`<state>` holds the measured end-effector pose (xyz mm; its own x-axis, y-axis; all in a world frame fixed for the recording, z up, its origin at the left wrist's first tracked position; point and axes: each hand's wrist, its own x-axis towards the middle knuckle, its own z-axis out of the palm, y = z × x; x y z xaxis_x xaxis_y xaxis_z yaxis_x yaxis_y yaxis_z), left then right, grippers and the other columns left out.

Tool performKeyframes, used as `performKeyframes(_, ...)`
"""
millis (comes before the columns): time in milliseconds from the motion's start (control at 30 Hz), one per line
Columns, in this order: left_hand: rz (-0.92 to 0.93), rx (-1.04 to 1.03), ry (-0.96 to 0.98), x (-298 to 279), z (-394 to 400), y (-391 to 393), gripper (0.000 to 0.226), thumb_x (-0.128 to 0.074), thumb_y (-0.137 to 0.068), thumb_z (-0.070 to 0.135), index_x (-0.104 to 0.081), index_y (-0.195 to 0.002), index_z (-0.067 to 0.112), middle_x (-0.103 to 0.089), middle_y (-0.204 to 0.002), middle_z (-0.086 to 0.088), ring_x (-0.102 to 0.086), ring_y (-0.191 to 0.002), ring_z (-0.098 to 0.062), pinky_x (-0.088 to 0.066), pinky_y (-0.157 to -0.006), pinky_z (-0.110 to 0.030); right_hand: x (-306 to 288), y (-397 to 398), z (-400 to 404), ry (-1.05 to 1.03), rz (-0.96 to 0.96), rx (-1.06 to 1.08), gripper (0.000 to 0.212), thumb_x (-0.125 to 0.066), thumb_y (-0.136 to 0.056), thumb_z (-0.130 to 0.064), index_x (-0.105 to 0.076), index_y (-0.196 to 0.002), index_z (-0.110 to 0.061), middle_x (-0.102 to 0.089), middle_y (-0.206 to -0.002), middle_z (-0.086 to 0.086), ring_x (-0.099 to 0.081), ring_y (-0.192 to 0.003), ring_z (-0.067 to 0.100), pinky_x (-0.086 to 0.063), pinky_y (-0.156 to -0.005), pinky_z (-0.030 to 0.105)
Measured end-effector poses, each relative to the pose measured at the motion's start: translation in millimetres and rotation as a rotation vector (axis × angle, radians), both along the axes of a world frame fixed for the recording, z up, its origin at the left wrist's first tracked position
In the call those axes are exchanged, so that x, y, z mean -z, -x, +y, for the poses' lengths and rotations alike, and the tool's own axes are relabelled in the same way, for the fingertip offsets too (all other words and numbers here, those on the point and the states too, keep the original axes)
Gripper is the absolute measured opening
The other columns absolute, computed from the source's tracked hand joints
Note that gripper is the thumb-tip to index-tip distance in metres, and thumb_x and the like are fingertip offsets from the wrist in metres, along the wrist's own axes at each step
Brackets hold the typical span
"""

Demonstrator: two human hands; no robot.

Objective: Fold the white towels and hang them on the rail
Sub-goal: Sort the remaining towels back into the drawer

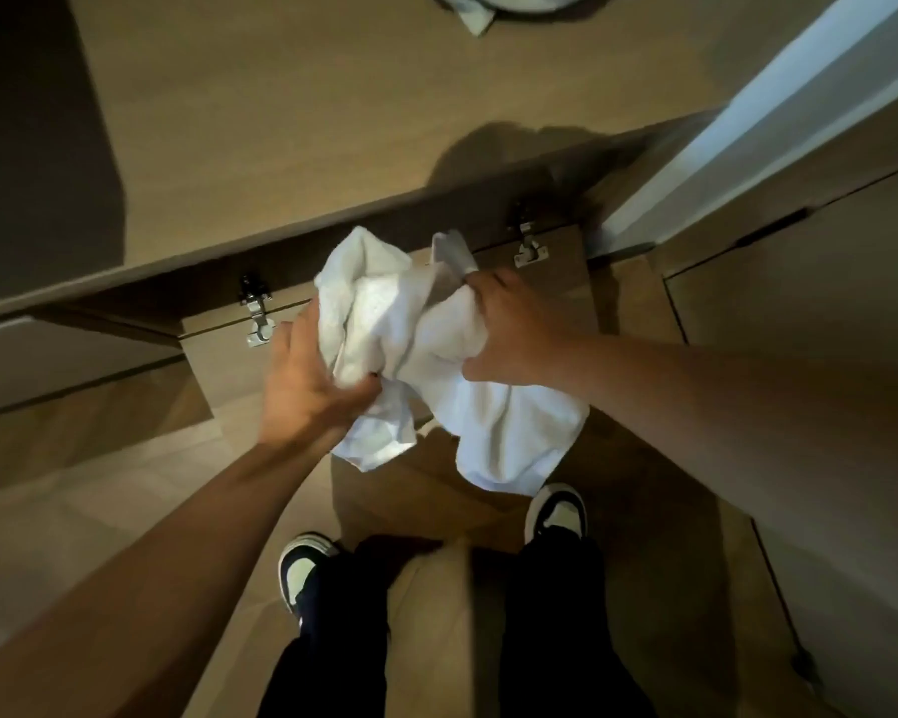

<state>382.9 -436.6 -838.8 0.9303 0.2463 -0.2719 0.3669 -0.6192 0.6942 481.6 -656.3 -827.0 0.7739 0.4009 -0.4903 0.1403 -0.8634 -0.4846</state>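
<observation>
A crumpled white towel (400, 329) hangs in the air between my hands, in front of the wooden counter's edge. My left hand (307, 375) grips its left side, fingers curled into the cloth. My right hand (509, 329) grips the right side near the top, and a loose end (509, 437) drops below it toward the floor. More white cloth (480, 15) lies in a round basin at the top edge of the view. No rail is in view.
A wooden counter top (291, 121) fills the upper half. Below its edge an open cabinet door (219, 365) with metal hinges (257, 313) stands out toward me. A white door frame (747, 121) rises at the right. My shoes (302, 567) stand on the wooden floor.
</observation>
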Motion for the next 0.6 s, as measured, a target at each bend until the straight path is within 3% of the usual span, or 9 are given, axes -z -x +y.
performKeyframes(133,0.005,-0.161,0.146,-92,-23,10,0.078,-0.078,-0.06,0.043,-0.048,-0.13,0.027,-0.059,-0.12,0.002,-0.059,-0.107,-0.017,-0.055,-0.088,-0.045,-106,-1,-19,-0.045,-0.033,-0.003,0.095,-0.083,-0.067,-0.033,-0.029,-0.143,-0.018,-0.031,-0.145,0.006,-0.043,-0.126,0.028,-0.035,-0.093,0.03)
performKeyframes(233,-0.035,-0.234,0.178,-161,-43,16,0.073,-0.078,-0.057,0.046,-0.053,-0.123,0.027,-0.063,-0.115,0.003,-0.062,-0.105,-0.018,-0.056,-0.088,-0.045,-187,1,-38,-0.065,-0.062,0.031,0.094,-0.084,-0.066,-0.036,-0.031,-0.142,-0.019,-0.032,-0.143,0.005,-0.046,-0.123,0.027,-0.037,-0.093,0.03)
performKeyframes(300,-0.097,-0.268,0.252,-209,-55,20,0.068,-0.077,-0.058,0.045,-0.057,-0.121,0.031,-0.066,-0.112,0.008,-0.064,-0.102,-0.012,-0.056,-0.085,-0.036,-239,7,-48,-0.124,-0.07,0.084,0.093,-0.085,-0.064,-0.035,-0.034,-0.14,-0.018,-0.034,-0.139,0.005,-0.046,-0.124,0.027,-0.04,-0.1,0.035)
performKeyframes(367,-0.153,-0.282,0.32,-255,-62,25,0.059,-0.079,-0.06,0.038,-0.057,-0.114,0.046,-0.068,-0.106,0.018,-0.065,-0.098,0.0,-0.053,-0.077,-0.019,-289,16,-57,-0.175,-0.075,0.143,0.093,-0.085,-0.06,-0.037,-0.037,-0.138,-0.018,-0.036,-0.133,0.0,-0.048,-0.122,0.024,-0.043,-0.1,0.039)
performKeyframes(500,-0.258,-0.261,0.396,-336,-68,32,0.071,-0.082,-0.07,0.005,-0.056,-0.104,0.062,-0.066,-0.102,0.033,-0.063,-0.093,0.012,-0.046,-0.068,-0.002,-375,29,-68,-0.263,-0.099,0.213,0.102,-0.073,-0.051,-0.052,-0.037,-0.14,-0.017,-0.038,-0.135,-0.002,-0.047,-0.121,0.013,-0.04,-0.098,0.027)
performKeyframes(600,-0.284,-0.289,0.44,-384,-63,38,0.062,-0.083,-0.067,0.017,-0.056,-0.103,0.059,-0.064,-0.101,0.036,-0.061,-0.094,0.015,-0.044,-0.067,0.0,-422,38,-73,-0.292,-0.134,0.242,0.102,-0.073,-0.05,-0.049,-0.039,-0.141,-0.02,-0.038,-0.133,-0.008,-0.042,-0.118,0.0,-0.035,-0.088,0.003)
